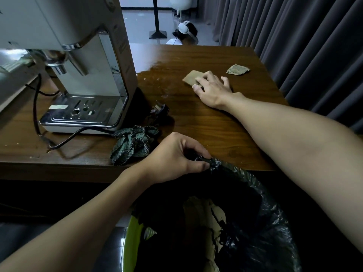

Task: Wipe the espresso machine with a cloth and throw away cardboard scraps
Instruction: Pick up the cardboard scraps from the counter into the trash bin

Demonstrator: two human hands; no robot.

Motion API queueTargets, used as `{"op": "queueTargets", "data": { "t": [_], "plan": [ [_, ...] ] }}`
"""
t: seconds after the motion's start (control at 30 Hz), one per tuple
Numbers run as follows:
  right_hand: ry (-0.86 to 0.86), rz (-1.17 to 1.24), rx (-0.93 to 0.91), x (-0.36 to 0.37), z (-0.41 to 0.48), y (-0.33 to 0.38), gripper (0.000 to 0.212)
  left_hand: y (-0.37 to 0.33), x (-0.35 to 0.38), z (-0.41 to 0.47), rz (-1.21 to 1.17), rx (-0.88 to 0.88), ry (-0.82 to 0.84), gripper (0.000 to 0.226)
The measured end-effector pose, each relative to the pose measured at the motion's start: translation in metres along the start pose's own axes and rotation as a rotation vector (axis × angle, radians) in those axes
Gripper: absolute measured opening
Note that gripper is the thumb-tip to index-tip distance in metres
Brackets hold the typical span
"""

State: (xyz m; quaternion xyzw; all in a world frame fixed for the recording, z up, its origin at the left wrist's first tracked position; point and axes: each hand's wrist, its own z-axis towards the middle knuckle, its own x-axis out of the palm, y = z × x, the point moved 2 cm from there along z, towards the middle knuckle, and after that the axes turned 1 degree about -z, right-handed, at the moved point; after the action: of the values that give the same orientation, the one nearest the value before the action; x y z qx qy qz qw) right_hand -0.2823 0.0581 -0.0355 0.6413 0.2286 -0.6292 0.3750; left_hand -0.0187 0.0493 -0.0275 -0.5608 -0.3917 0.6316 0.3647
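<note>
The black bin bag [255,193] is hanging open below the table edge, lining a lime-green bin [133,232]; pale cardboard pieces [198,218] are lying inside it. The left hand [174,158] is pinching the bag's rim, thumb and fingers clamped together on the plastic.

The right hand [211,88] is lying flat on the wooden table [216,130], fingers slightly spread and pressing down on 1 cardboard scrap [191,77] (not lifted; fingers are covering its near end). A 2nd scrap [238,69] is lying just beyond the hand, apart from it.

The cloth [133,144], dark green and crumpled, is sitting near the table's front edge, just beside the left hand and in front of the espresso machine [78,75]. The machine's black cord [59,142] is trailing across the table. A plug [160,109] is lying by its base.

Grey curtains [304,46] are hanging at right.
</note>
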Motion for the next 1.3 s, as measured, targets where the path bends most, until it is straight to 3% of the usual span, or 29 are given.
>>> {"op": "queueTargets", "data": {
  "t": [0.23, 0.4, 0.53, 0.67, 0.77, 0.87, 0.93, 1.13, 1.3],
  "plan": [
    [-0.128, 0.100, 0.026, -0.009, -0.033, -0.004, 0.036, 0.001, 0.001, 0.000, -0.007, -0.001, -0.008, 0.011],
    [-0.016, 0.074, 0.080, -0.022, -0.059, -0.013, 0.019, -0.001, 0.000, -0.001, 0.011, 0.000, 0.003, 0.011],
    [0.079, 0.157, 0.131, -0.036, -0.080, -0.016, 0.039, -0.004, 0.000, -0.003, -0.008, -0.002, -0.012, 0.011],
    [0.159, 0.210, 0.195, -0.042, -0.098, -0.022, 0.043, -0.004, 0.000, -0.002, -0.017, 0.004, 0.001, 0.010],
    [0.200, 0.320, 0.256, -0.047, -0.104, -0.024, 0.061, -0.003, 0.001, -0.002, -0.010, 0.004, -0.003, 0.011],
    [0.186, 0.433, 0.320, -0.053, -0.107, -0.024, 0.085, -0.002, 0.001, -0.001, 0.002, 0.007, -0.009, 0.011],
    [0.140, 0.511, 0.361, -0.057, -0.111, -0.025, 0.088, -0.003, 0.001, -0.002, 0.009, 0.009, -0.001, 0.011],
    [0.106, 0.870, 0.386, -0.076, -0.142, -0.031, 0.037, -0.005, 0.001, -0.002, 0.011, 0.000, 0.002, 0.010],
    [0.195, 1.182, 0.314, -0.107, -0.182, -0.026, 0.031, -0.006, 0.002, -0.003, 0.008, -0.005, -0.004, 0.009]
  ]
}}
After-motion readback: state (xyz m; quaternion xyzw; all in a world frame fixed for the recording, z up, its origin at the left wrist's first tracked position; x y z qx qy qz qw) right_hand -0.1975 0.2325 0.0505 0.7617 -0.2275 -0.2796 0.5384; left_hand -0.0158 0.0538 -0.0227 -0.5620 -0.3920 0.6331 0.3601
